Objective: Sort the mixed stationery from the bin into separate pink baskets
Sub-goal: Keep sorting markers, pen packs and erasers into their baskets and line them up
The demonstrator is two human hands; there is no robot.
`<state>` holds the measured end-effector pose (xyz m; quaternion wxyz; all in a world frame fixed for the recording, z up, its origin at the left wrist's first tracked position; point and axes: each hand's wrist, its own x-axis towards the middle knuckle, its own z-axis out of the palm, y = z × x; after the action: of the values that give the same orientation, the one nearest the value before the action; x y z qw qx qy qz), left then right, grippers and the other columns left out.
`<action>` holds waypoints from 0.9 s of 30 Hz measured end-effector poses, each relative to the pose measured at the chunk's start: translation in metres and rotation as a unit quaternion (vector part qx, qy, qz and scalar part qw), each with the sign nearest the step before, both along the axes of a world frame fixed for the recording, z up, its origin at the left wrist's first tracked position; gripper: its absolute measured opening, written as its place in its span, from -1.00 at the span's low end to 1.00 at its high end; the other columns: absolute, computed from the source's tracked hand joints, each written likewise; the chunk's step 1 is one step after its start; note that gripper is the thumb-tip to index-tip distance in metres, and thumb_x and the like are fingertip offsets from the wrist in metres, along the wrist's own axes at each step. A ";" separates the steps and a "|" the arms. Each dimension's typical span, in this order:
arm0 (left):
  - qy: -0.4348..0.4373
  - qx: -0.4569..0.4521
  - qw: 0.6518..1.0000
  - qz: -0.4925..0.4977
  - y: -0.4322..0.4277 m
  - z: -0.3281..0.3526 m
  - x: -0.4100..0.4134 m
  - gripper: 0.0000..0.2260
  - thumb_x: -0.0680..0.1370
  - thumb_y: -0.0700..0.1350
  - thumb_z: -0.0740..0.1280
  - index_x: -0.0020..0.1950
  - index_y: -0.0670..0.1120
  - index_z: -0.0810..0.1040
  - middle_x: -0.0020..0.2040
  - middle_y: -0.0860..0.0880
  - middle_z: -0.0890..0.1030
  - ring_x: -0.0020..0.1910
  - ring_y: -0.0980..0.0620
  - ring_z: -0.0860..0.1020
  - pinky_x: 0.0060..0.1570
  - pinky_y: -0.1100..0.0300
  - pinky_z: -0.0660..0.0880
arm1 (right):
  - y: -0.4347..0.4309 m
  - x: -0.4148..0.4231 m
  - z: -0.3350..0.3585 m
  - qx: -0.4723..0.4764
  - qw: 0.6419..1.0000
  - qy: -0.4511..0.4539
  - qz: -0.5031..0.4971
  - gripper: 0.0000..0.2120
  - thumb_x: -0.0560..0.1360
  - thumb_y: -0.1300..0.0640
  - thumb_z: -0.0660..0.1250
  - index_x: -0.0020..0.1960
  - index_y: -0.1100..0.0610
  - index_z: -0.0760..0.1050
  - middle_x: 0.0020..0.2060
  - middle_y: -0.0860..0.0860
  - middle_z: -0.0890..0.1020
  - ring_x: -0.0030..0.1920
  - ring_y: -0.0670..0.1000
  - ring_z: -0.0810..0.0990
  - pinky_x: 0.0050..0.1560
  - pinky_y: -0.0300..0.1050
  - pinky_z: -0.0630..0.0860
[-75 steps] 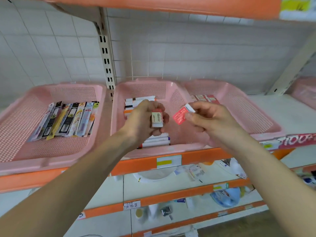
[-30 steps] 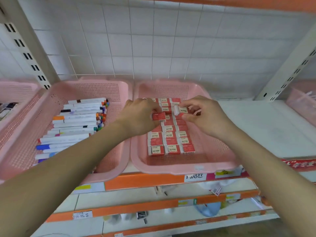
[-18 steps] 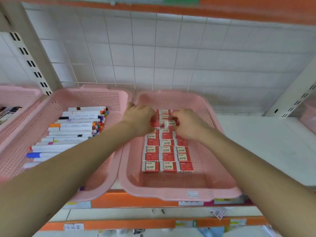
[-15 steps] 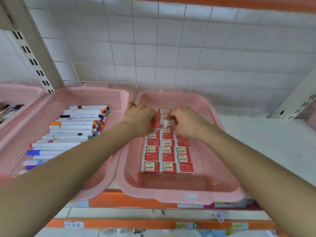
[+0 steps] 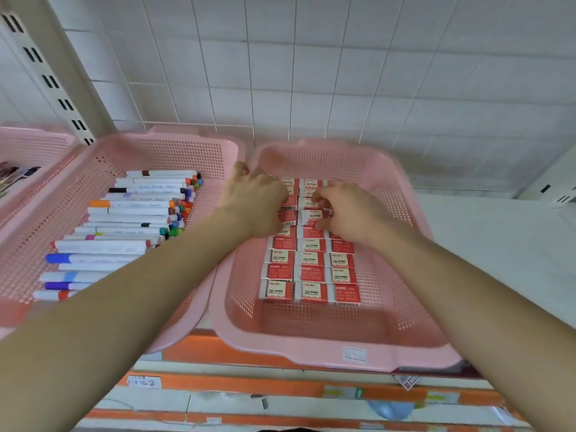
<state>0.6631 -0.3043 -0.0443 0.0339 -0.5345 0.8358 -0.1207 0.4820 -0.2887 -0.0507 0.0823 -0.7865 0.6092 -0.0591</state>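
Now the right hand (image 5: 352, 213) pinches an eraser (image 5: 310, 215) in the pink basket (image 5: 311, 349). Beside it the left hand (image 5: 255, 207) curls, grasp unclear.

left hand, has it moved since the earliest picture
Yes. The left hand went right, from in front of the marker basket into the eraser basket, now at the far rows of erasers.

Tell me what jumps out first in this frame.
Left hand and right hand meet over the far rows of red-and-white erasers, lined up in three columns in the eraser basket. To its left, the marker basket holds capped markers lying side by side.
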 end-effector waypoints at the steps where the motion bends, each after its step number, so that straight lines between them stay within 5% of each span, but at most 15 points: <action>1: -0.008 -0.001 1.000 -0.005 0.000 0.000 0.000 -0.80 0.47 0.11 0.36 0.04 0.08 0.63 -0.01 0.09 0.60 0.08 -0.02 0.53 0.31 -0.09 0.23 | 0.000 0.000 0.000 0.001 1.000 0.003 0.000 -0.52 0.49 -0.03 0.44 0.36 0.04 0.47 0.19 0.00 0.53 0.14 0.01 0.52 0.07 -0.06 0.49; 6: -0.026 -0.013 1.000 -0.007 -0.001 -0.001 -0.001 -0.79 0.55 -0.08 0.31 0.16 0.10 0.61 0.08 0.07 0.63 0.14 -0.04 0.55 0.37 -0.09 0.20 | 0.000 0.001 -0.001 0.005 1.000 0.026 0.002 -0.53 0.52 -0.07 0.39 0.39 0.03 0.48 0.23 0.03 0.52 0.24 0.07 0.50 0.15 -0.02 0.47; 13: -0.040 -0.027 0.999 0.001 0.000 -0.001 -0.004 -0.83 0.55 -0.17 0.27 0.08 0.01 0.57 0.06 0.00 0.62 0.12 -0.07 0.55 0.32 -0.05 0.25 | -0.001 0.004 0.002 0.002 0.999 0.033 -0.018 -0.52 0.50 -0.11 0.41 0.37 0.01 0.49 0.22 0.02 0.55 0.19 0.07 0.53 0.07 -0.04 0.49; 27: -0.042 -0.031 0.999 -0.002 -0.002 -0.004 -0.003 -0.88 0.56 -0.04 0.32 0.04 0.02 0.61 -0.03 0.01 0.62 0.07 -0.06 0.55 0.31 -0.07 0.24 | -0.002 0.003 -0.002 -0.007 0.998 0.038 -0.042 -0.47 0.45 -0.28 0.37 0.33 -0.04 0.50 0.16 0.03 0.54 0.15 0.09 0.54 -0.07 -0.06 0.39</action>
<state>0.6601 -0.3064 -0.0481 0.0522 -0.5285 0.8302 -0.1695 0.4846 -0.2905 -0.0525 0.0509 -0.7622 0.6443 -0.0364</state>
